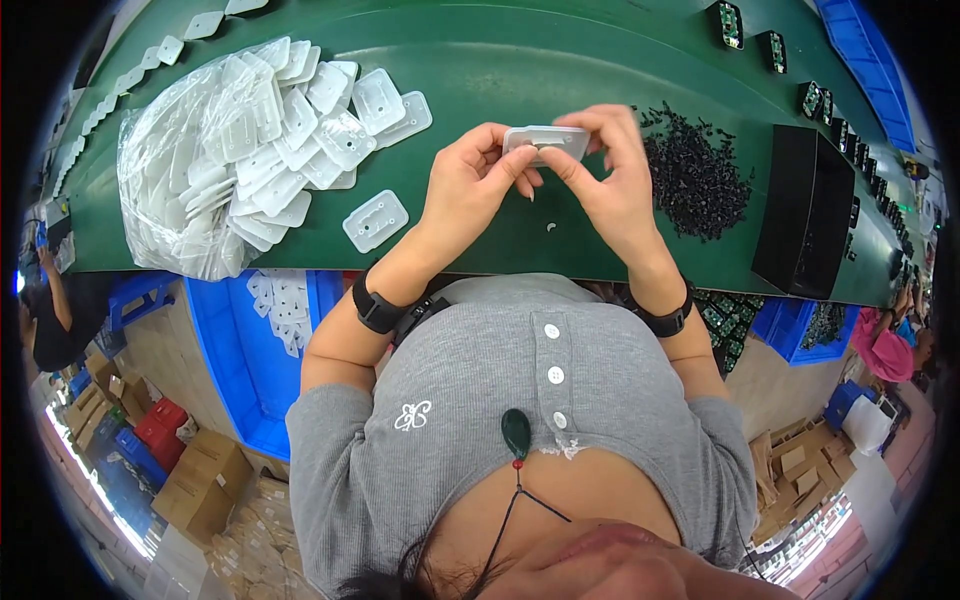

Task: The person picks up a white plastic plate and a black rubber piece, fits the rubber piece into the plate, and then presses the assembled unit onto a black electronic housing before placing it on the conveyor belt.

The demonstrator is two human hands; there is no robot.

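Observation:
Above the green table, both hands hold one translucent white plastic cover plate (pixel 545 132). My left hand (pixel 470 180) is closed on its left side, the thumb pressed against the near face. On the right, my right hand (pixel 612 175) presses its thumb to the same near edge, with its other fingers raised behind and slightly blurred. Whether a small part sits under the thumbs is hidden. A single loose plate (pixel 376 221) lies near my left forearm. Beside my right hand is a heap of small black parts (pixel 698 172). A tiny pale piece (pixel 551 227) lies below the hands.
Many similar plates spill from a clear plastic bag (pixel 150 200) at left. A black box (pixel 795 210) stands at the right. Rows of circuit-board housings (pixel 777 52) line the far right. Blue bins (pixel 225 370) sit below the table edge. Other people are at both sides.

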